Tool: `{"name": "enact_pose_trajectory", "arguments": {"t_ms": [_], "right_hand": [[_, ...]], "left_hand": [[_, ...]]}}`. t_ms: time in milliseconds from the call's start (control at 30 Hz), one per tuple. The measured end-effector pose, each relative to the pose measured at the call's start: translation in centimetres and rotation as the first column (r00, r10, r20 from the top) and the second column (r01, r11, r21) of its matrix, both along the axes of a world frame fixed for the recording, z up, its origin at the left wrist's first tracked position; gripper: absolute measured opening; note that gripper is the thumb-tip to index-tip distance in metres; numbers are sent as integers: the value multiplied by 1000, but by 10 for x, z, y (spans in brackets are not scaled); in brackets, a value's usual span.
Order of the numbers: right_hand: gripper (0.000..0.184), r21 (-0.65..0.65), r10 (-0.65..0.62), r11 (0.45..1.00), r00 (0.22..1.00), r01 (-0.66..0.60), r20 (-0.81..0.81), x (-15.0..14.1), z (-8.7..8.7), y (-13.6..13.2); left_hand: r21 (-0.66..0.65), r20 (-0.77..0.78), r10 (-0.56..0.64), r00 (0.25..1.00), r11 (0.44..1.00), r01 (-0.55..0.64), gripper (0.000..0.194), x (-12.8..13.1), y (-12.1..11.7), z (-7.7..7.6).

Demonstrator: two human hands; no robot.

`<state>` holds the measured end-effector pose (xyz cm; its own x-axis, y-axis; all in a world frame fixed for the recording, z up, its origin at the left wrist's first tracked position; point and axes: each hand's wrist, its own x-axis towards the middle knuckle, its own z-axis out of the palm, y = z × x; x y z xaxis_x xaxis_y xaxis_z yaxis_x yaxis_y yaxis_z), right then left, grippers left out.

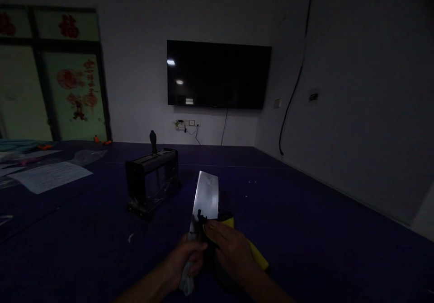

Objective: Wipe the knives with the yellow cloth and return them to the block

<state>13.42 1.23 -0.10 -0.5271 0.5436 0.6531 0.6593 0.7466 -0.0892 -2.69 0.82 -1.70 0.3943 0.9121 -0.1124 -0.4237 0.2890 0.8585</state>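
A cleaver (207, 192) with a broad, shiny blade points away from me, its blade tilted up over the dark blue surface. My left hand (190, 257) is wrapped round its pale handle (187, 281). In my right hand (232, 249) is a black and yellow cloth (257, 254), pressed against the lower part of the blade near the handle. Part of the cloth hangs below that hand, and its dark side is hard to make out. Ahead and to the left stands a knife block (152, 179) with clear sides and one dark-handled tool (153, 141) upright in it.
Printed paper sheets (50, 176) and crumpled clear plastic (86, 156) lie on the left of the dark blue surface (291, 230). Small orange objects (96, 138) sit at the far left edge. A wall-mounted television (219, 75) and a hanging black cable (294, 90) are beyond.
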Motion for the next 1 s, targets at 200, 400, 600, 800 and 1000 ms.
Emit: {"name": "enact_pose_trajectory", "arguments": {"t_ms": [200, 400, 600, 800, 1000], "right_hand": [[61, -93, 156, 983, 988, -155, 0, -5, -2, -6], [68, -144, 159, 980, 973, -136, 169, -9, 14, -14], [56, -55, 32, 998, 973, -20, 228, -10, 20, -18], [54, -67, 43, 997, 965, -27, 257, -10, 16, -19], [65, -112, 234, 969, 964, -221, 128, -5, 12, -19]], "left_hand": [[29, -42, 64, 997, 998, -63, 25, 2, -3, 2], [89, -122, 64, 990, 995, -53, 32, 5, -11, 9], [110, -120, 83, 989, 991, -70, 20, 8, -16, 14], [138, -153, 70, 986, 989, -49, 22, 8, -13, 11], [167, -126, 51, 991, 986, -29, 21, 7, -12, 10]]}}
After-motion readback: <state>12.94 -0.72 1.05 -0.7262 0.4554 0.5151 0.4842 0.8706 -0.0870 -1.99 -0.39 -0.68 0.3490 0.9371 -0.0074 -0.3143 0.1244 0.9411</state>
